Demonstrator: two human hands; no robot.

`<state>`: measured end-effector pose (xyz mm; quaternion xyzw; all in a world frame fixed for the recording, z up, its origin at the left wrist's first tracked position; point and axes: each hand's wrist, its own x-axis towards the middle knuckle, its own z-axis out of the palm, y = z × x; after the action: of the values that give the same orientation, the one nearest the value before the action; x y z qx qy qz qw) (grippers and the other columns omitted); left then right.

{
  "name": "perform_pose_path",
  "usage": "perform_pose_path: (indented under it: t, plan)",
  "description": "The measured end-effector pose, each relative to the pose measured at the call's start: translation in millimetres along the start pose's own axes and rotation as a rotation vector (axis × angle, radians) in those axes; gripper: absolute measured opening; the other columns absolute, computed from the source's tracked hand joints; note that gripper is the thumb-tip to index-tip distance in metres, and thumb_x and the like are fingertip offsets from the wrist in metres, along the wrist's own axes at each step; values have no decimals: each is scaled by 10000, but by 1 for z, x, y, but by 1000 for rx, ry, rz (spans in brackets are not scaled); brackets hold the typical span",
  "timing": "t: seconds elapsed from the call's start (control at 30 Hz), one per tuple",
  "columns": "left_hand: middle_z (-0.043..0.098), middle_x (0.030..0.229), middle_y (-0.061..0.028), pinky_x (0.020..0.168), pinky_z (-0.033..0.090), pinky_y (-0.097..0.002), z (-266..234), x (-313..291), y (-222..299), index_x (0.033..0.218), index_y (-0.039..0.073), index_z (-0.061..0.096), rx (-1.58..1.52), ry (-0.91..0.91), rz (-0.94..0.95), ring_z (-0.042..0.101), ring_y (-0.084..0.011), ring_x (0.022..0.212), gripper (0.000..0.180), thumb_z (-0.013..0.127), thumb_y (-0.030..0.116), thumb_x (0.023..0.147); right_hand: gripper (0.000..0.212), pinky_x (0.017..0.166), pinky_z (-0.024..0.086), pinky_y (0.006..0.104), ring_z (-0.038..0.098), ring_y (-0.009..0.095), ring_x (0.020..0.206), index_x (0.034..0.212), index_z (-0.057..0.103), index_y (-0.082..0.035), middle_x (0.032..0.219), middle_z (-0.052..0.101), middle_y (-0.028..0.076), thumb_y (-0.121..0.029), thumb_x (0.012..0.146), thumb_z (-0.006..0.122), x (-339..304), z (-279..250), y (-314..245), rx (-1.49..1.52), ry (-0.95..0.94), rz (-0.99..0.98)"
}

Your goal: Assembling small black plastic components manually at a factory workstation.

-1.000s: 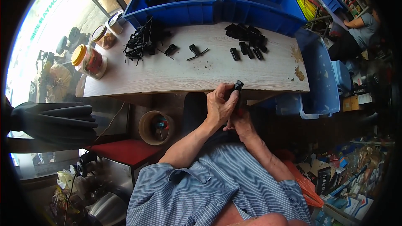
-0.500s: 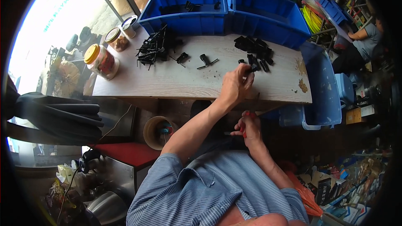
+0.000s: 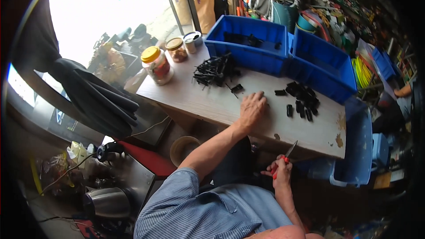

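My left hand (image 3: 253,109) is on the tabletop at the table's middle, its fingers curled downward. Whatever lies under those fingers is hidden. Beyond it and to the left sits a small black part with a thin rod (image 3: 237,88), close to a heap of black rod-like parts (image 3: 215,69). To the right lies a cluster of short black pieces (image 3: 304,99), with a single black piece (image 3: 289,110) a little apart at its near side. My right hand (image 3: 283,171), below the table's front edge, is closed around red-handled scissors (image 3: 285,157), their blades pointing up and away.
Two blue bins (image 3: 249,53) (image 3: 325,59) stand along the table's far edge. A jar with a yellow lid (image 3: 157,66) and smaller containers (image 3: 176,51) are at the far left. A bucket (image 3: 183,149) stands below the table; a light blue tub (image 3: 354,150) is beside its right end.
My left hand has moved left from the cluster, leaving a black piece there, and now covers the spot of a T-shaped black part. The scissors' blades now show. The view has shifted and tilted.
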<state>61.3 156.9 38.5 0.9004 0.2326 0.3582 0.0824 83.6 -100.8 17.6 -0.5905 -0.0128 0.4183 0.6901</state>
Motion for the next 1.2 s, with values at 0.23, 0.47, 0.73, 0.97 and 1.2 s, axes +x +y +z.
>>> perform_pose_path:
  t: [0.23,0.47,0.73,0.97,1.2]
  plan:
    - [618,1035,-93,814,460,-418,-25,-2,8,936,79,584,-225,-43,72,606,-323,910,158,640,139,800,118,534,591,472,548,176,554,895,525,-87,617,487,43,-194,867,484,1,5,-2,-40,-79,-10]
    - [594,1037,-101,844,443,-439,-13,-5,9,1022,91,580,-266,-25,-73,584,-317,973,276,672,162,772,167,569,585,419,535,162,571,937,534,-71,641,487,42,-217,856,520,-6,13,-13,-64,-62,19]
    - [611,1089,-92,975,378,-464,-25,-13,10,1059,112,603,38,-176,-151,515,-316,1156,294,662,200,785,184,565,589,443,527,147,568,918,522,-102,648,491,32,-285,902,523,-4,10,-12,-88,-107,-25]
    - [512,1256,-169,1033,360,-478,-34,-25,14,1244,69,495,87,86,-148,440,-368,1253,569,732,233,754,177,564,590,407,531,148,578,873,534,-89,634,475,35,-266,867,524,-19,24,-23,-89,-42,-18]
    - [596,1011,-134,928,403,-439,-46,-34,11,1012,54,585,58,13,-185,530,-340,1041,305,676,259,805,179,564,594,405,526,150,566,855,529,-79,630,481,40,-257,845,516,-10,18,-15,-101,-70,-27]
